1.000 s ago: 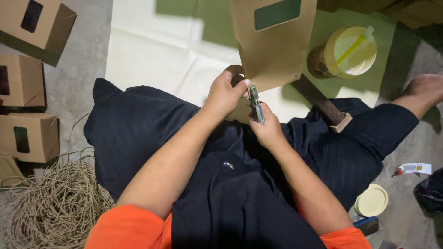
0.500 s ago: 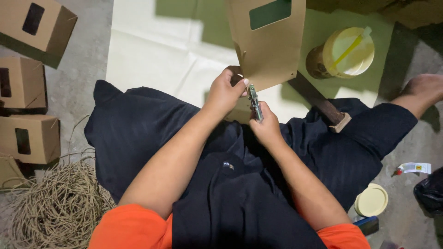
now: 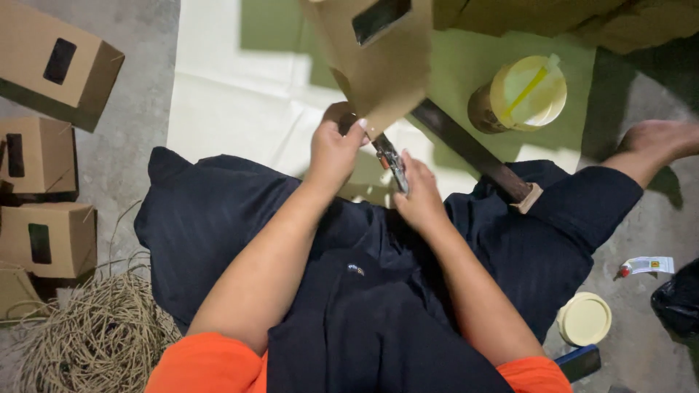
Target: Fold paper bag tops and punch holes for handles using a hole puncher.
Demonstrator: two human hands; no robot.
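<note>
I sit on the floor with a brown paper bag (image 3: 378, 58) that has a dark window held up in front of me. My left hand (image 3: 333, 149) pinches the bag's lower corner. My right hand (image 3: 416, 193) grips a small metal hand tool (image 3: 391, 161), whose tip touches the bag's bottom edge. Both hands are over my lap, covered by dark cloth.
Three brown boxes (image 3: 51, 54) with dark windows lie at the left, above a pile of twine (image 3: 95, 342). A yellow-lidded jar (image 3: 520, 94) stands on the green mat at upper right. A long dark bar (image 3: 473, 153) lies across my leg. A loose lid (image 3: 585, 319) and a small tube (image 3: 644, 266) are at lower right.
The bag has tilted and shifted left while both hands stayed on it and the tool.
</note>
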